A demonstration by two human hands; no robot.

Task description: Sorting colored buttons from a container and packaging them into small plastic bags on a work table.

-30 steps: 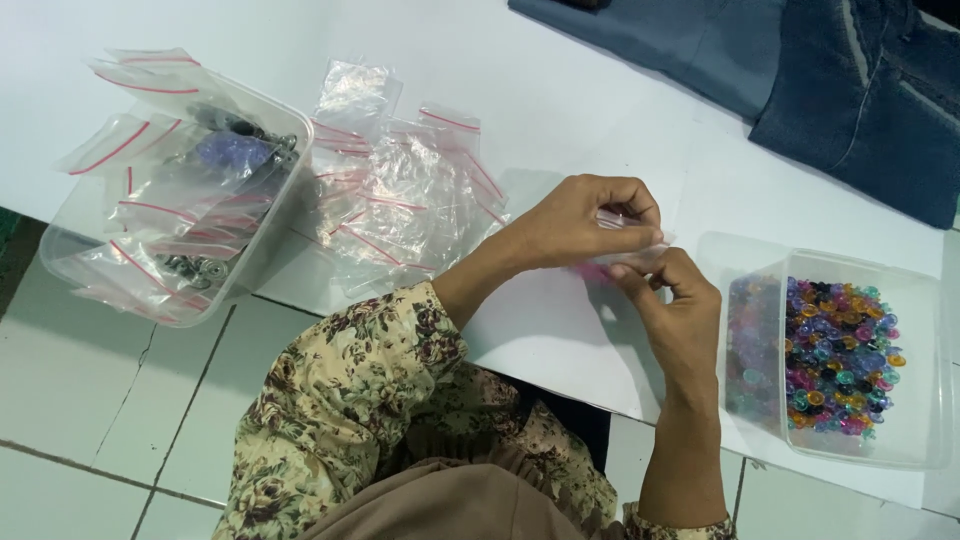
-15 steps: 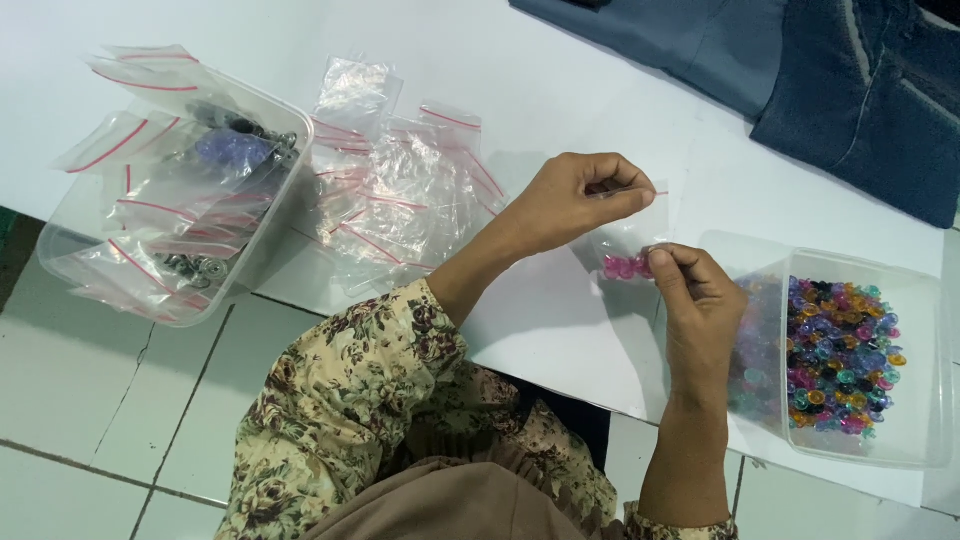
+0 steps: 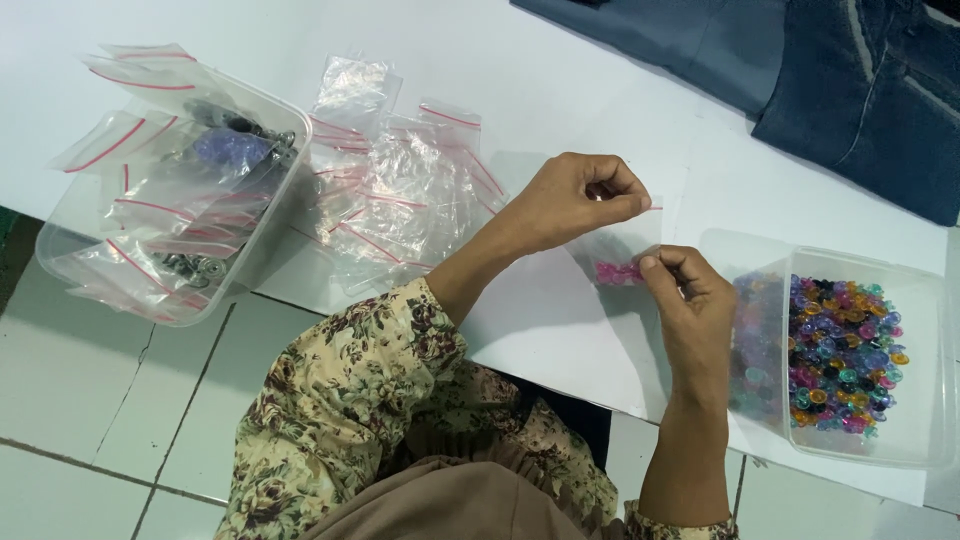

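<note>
My left hand [image 3: 575, 200] pinches the red-striped top edge of a small clear zip bag [image 3: 622, 243]. A few pink beads [image 3: 617, 272] lie at the bottom of the bag. My right hand [image 3: 690, 300] grips the bag's lower right side, fingers pressed against the beads. Both hands hover just above a white table [image 3: 560, 80]. To the right of my right hand stands a clear plastic box [image 3: 920, 440] filled with multicoloured beads [image 3: 840, 355].
A pile of empty clear zip bags [image 3: 400, 200] lies on the table left of my hands. Farther left, a clear tub [image 3: 70, 265] holds filled zip bags. Blue denim garments [image 3: 860, 90] lie at the top right. White floor tiles [image 3: 90, 390] show below the table edge.
My hands have drawn apart along the bag: the left stays at its top edge, the right has slid down to the beads. The pink beads now show at the bottom.
</note>
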